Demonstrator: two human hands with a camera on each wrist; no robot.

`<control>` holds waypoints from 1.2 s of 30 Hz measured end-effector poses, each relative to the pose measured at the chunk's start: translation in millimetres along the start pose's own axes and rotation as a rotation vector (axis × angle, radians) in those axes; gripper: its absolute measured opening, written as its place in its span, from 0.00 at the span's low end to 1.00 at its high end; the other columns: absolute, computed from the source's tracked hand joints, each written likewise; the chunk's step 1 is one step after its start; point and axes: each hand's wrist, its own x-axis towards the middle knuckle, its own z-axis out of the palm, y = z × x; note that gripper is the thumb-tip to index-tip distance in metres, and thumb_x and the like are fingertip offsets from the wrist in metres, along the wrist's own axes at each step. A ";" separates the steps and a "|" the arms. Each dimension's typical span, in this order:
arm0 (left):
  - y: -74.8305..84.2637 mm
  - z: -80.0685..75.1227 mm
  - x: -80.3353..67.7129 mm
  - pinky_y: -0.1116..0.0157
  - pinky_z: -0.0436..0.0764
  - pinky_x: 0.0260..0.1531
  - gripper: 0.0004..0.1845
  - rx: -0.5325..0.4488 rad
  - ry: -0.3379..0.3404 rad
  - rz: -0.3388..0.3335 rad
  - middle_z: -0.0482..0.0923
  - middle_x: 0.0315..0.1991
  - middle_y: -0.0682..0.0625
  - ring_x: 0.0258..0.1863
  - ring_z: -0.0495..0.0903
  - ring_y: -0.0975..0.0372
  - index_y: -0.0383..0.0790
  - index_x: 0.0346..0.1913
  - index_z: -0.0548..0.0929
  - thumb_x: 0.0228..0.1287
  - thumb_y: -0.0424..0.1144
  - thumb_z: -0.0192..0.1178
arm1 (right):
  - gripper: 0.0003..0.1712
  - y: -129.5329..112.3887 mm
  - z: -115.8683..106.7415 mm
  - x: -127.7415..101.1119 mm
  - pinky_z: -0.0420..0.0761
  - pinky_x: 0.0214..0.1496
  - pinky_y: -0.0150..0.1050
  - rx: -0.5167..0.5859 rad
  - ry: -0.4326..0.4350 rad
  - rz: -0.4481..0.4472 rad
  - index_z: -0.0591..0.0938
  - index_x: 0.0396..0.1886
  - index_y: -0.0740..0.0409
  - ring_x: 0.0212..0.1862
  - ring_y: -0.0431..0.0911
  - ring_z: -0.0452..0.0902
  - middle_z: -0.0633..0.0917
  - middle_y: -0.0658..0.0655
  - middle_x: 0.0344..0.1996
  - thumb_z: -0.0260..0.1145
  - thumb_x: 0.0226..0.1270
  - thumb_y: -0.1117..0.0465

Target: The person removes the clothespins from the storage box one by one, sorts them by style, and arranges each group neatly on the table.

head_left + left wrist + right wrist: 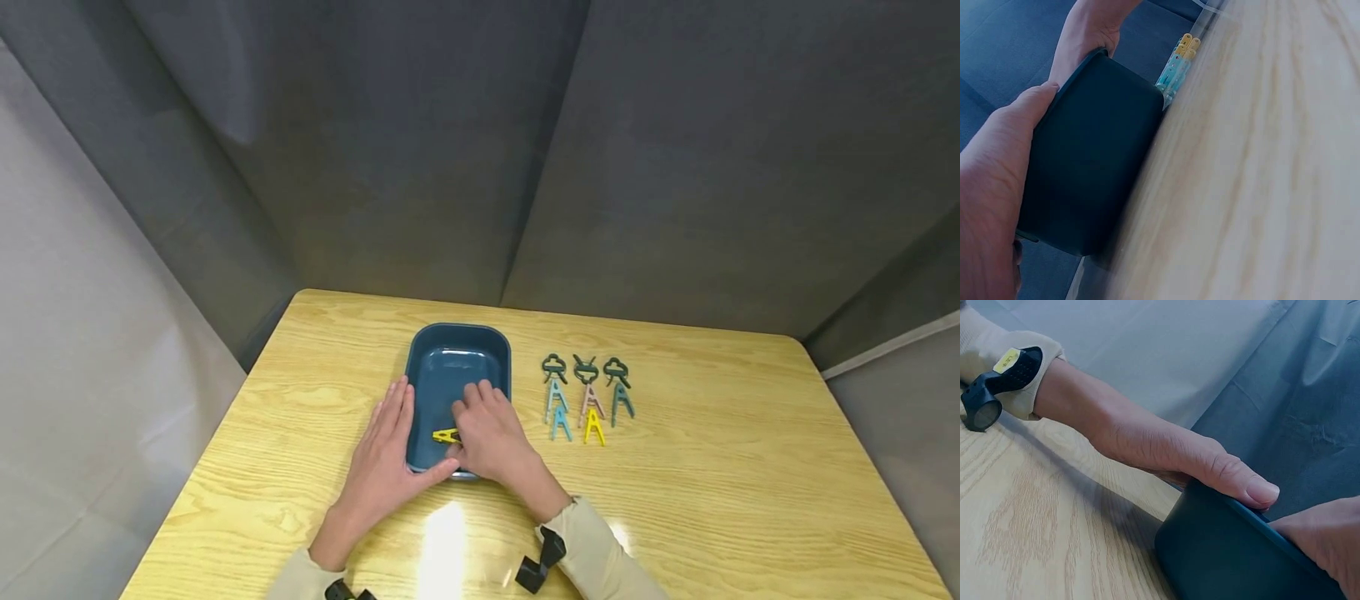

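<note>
A deep dark-blue tray (459, 327) stands on the table. My left hand (382, 467) rests against its left side with straight fingers, the thumb reaching along the near rim. In the left wrist view that hand (991, 181) lies along the rim. My right hand (491, 433) reaches inside with bent fingers. It pinches a yellow clothespin (445, 436), one end of which sticks out to the left; the rest is hidden by the fingers. In the right wrist view the right hand (1329, 540) shows only partly, over the rim.
Right of the tray, several clothespins lie in rows: dark green shaped clips (586, 370) at the back, then light blue (556, 397), pink (591, 402) and dark green (621, 402) ones, and blue (560, 423) and yellow (594, 425) in front. Grey curtains (420, 167) enclose the wooden table (720, 467).
</note>
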 end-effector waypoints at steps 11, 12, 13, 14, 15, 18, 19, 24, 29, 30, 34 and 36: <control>0.7 1.4 -3.1 0.51 0.49 0.82 0.67 0.000 0.009 -0.011 0.36 0.87 0.47 0.85 0.44 0.50 0.36 0.85 0.45 0.58 0.79 0.61 | 0.24 -0.7 0.2 1.2 0.73 0.45 0.43 0.024 -0.058 0.059 0.86 0.29 0.53 0.40 0.48 0.69 0.81 0.50 0.33 0.72 0.58 0.36; 0.9 1.4 -3.8 0.51 0.49 0.82 0.68 -0.001 0.013 -0.014 0.36 0.87 0.47 0.84 0.44 0.50 0.36 0.85 0.46 0.58 0.79 0.61 | 0.24 -1.0 0.6 1.3 0.74 0.45 0.43 0.028 -0.057 0.056 0.85 0.25 0.51 0.39 0.48 0.69 0.81 0.50 0.32 0.71 0.59 0.36; 0.9 1.4 -4.6 0.52 0.49 0.82 0.68 0.000 0.019 -0.014 0.36 0.87 0.48 0.84 0.45 0.49 0.35 0.84 0.47 0.57 0.79 0.62 | 0.24 -1.4 0.8 1.1 0.74 0.44 0.43 0.033 -0.050 0.052 0.83 0.21 0.50 0.39 0.48 0.70 0.81 0.49 0.31 0.70 0.60 0.36; 0.8 1.7 -5.0 0.52 0.49 0.82 0.68 -0.002 0.022 -0.015 0.36 0.86 0.48 0.84 0.45 0.49 0.35 0.84 0.47 0.57 0.79 0.62 | 0.25 -1.7 0.9 0.7 0.74 0.43 0.43 0.037 -0.040 0.048 0.80 0.17 0.48 0.38 0.47 0.70 0.81 0.49 0.29 0.69 0.62 0.36; 0.8 2.1 -5.3 0.53 0.48 0.82 0.68 -0.003 0.027 -0.014 0.38 0.86 0.47 0.84 0.46 0.48 0.35 0.84 0.48 0.57 0.79 0.62 | 0.26 -1.7 0.7 0.3 0.74 0.42 0.43 0.040 -0.031 0.044 0.78 0.15 0.47 0.37 0.47 0.71 0.80 0.49 0.27 0.68 0.64 0.37; 0.7 2.9 -5.4 0.53 0.48 0.83 0.68 -0.006 0.027 -0.014 0.39 0.86 0.45 0.84 0.46 0.49 0.34 0.84 0.48 0.56 0.79 0.62 | 0.27 -1.7 0.6 -0.6 0.74 0.41 0.43 0.048 -0.013 0.036 0.78 0.14 0.47 0.36 0.48 0.73 0.81 0.49 0.26 0.65 0.68 0.38; 0.7 2.9 -5.2 0.53 0.48 0.83 0.68 -0.006 0.025 -0.014 0.39 0.86 0.45 0.84 0.46 0.49 0.35 0.84 0.47 0.57 0.79 0.62 | 0.25 -1.7 0.3 -0.8 0.75 0.42 0.44 0.055 -0.013 0.036 0.80 0.18 0.48 0.37 0.48 0.74 0.83 0.49 0.27 0.65 0.68 0.37; 1.0 2.3 -3.8 0.53 0.47 0.83 0.68 -0.012 0.016 -0.020 0.39 0.86 0.46 0.84 0.45 0.50 0.37 0.85 0.46 0.57 0.79 0.62 | 0.39 -0.1 0.1 -0.6 0.78 0.56 0.50 0.073 -0.052 0.048 0.83 0.54 0.54 0.50 0.51 0.79 0.88 0.53 0.46 0.67 0.61 0.26; 2.2 1.6 -2.8 0.58 0.42 0.83 0.67 -0.014 0.024 -0.012 0.41 0.86 0.44 0.84 0.45 0.50 0.36 0.84 0.47 0.57 0.78 0.62 | 0.48 1.8 -0.2 0.6 0.78 0.55 0.49 0.072 -0.075 0.031 0.79 0.62 0.54 0.51 0.51 0.79 0.87 0.54 0.50 0.69 0.55 0.23; 2.1 1.7 -2.6 0.59 0.41 0.83 0.67 -0.012 0.026 -0.010 0.41 0.86 0.44 0.84 0.45 0.50 0.36 0.84 0.47 0.57 0.78 0.62 | 0.47 2.0 -0.3 0.7 0.77 0.53 0.48 0.071 -0.073 0.027 0.80 0.60 0.54 0.49 0.51 0.79 0.87 0.54 0.48 0.70 0.55 0.23; 1.8 1.6 -1.3 0.61 0.41 0.83 0.67 -0.005 0.028 -0.009 0.43 0.86 0.43 0.84 0.46 0.50 0.36 0.84 0.48 0.57 0.78 0.62 | 0.38 2.4 -0.6 0.8 0.74 0.44 0.43 0.063 -0.054 0.015 0.82 0.51 0.52 0.42 0.48 0.75 0.85 0.51 0.40 0.73 0.55 0.28; 2.0 1.1 -0.5 0.59 0.43 0.83 0.67 -0.004 0.025 -0.010 0.43 0.86 0.43 0.84 0.45 0.50 0.36 0.84 0.48 0.57 0.79 0.62 | 0.32 2.3 -0.6 0.8 0.73 0.42 0.42 0.060 -0.044 0.009 0.83 0.46 0.51 0.39 0.47 0.73 0.83 0.49 0.36 0.74 0.55 0.31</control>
